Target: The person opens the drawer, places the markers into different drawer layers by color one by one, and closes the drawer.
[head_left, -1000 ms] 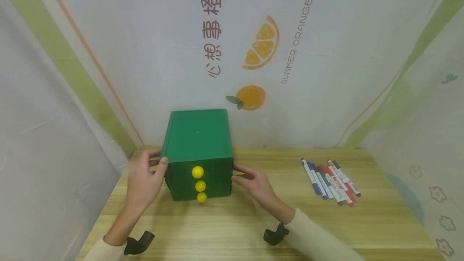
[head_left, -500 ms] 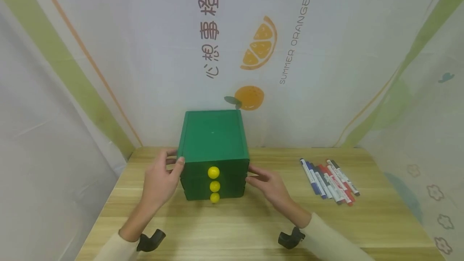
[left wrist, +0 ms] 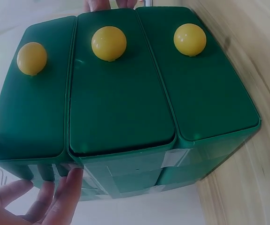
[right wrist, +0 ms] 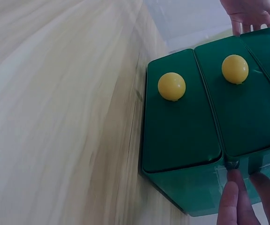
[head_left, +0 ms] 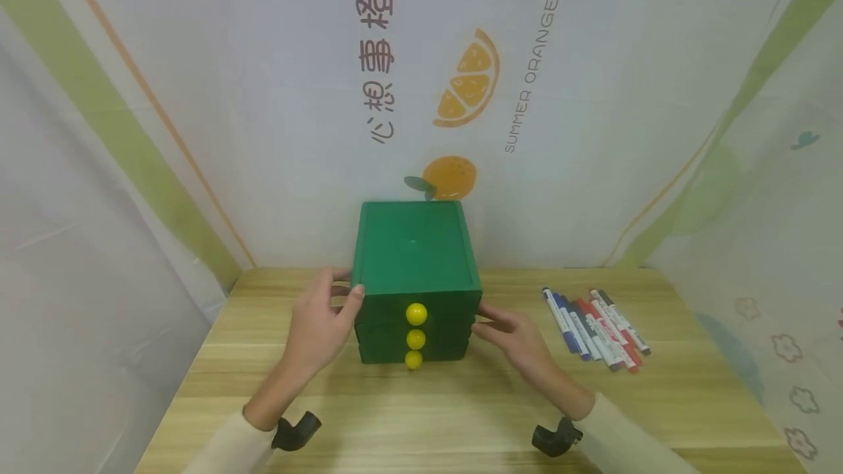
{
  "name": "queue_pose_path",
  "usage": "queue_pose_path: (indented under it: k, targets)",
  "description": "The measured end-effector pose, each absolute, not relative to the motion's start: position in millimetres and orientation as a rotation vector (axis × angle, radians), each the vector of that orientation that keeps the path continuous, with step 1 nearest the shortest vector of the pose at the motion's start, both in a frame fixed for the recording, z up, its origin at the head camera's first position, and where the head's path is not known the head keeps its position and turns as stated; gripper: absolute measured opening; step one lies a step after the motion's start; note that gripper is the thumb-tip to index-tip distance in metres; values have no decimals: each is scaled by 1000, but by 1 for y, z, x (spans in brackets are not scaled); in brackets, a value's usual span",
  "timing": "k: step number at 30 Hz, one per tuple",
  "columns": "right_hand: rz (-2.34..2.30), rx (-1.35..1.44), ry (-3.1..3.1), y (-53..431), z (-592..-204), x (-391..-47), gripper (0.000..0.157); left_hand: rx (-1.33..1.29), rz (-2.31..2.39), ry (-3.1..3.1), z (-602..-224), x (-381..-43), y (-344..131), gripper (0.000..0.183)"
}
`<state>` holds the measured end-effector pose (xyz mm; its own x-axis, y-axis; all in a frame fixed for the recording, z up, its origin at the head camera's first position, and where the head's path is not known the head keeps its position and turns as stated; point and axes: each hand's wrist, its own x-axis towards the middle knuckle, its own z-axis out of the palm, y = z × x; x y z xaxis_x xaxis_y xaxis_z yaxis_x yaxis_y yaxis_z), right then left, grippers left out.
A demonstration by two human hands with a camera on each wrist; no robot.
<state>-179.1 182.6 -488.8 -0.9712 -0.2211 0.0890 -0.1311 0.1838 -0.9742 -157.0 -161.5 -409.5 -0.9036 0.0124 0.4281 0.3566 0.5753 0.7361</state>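
Observation:
A small green chest of drawers (head_left: 411,247) stands on the table with its front facing me. Three round yellow knobs (head_left: 416,314) run down its front, one per drawer, and the drawers are closed. My left hand (head_left: 323,324) presses the chest's left side, thumb at the front upper corner. Against the right side lie the extended fingers of my right hand (head_left: 520,342). In the left wrist view, straight fingers (left wrist: 66,197) touch the side near a strip of clear tape. The right wrist view shows fingertips (right wrist: 235,178) at the seam between two drawers.
Several marker pens (head_left: 596,328), blue, black and red, lie in a row on the right of the wooden table (head_left: 421,415). A white printed curtain (head_left: 296,93) hangs close behind the chest and along both sides.
Both hands have moved to the right, and the green chest has come along between them in steady contact. The marker pens have stayed where they were.

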Motion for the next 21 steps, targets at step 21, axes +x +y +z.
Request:
queue_pose_path:
  k: [21]
  targets:
    - [-1883, -235, 2435, 225, -479, -171, 52, -401, -1303, -2437, -409, -172, -123, 40]
